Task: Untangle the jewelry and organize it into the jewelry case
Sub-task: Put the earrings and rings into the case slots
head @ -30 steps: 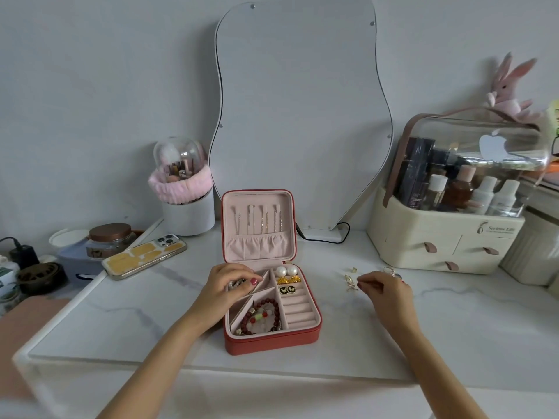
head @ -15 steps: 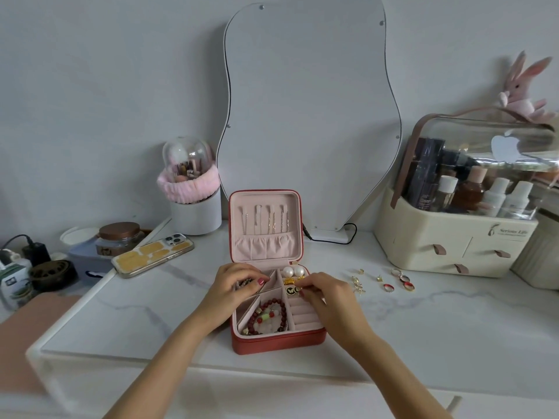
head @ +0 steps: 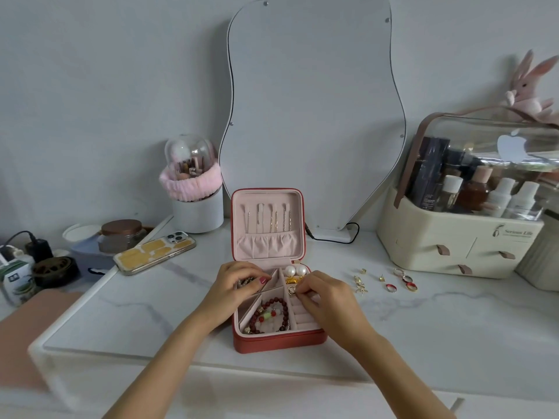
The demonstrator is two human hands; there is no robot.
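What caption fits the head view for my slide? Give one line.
Right hand sets an earring into the open red jewelry case; left hand steadies it.

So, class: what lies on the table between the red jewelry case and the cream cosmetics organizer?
Head view: small loose earrings and rings between jewelry case and organizer.

Open red jewelry case (head: 278, 343) holds a beaded bracelet (head: 273, 309); loose rings (head: 390, 287) lie right
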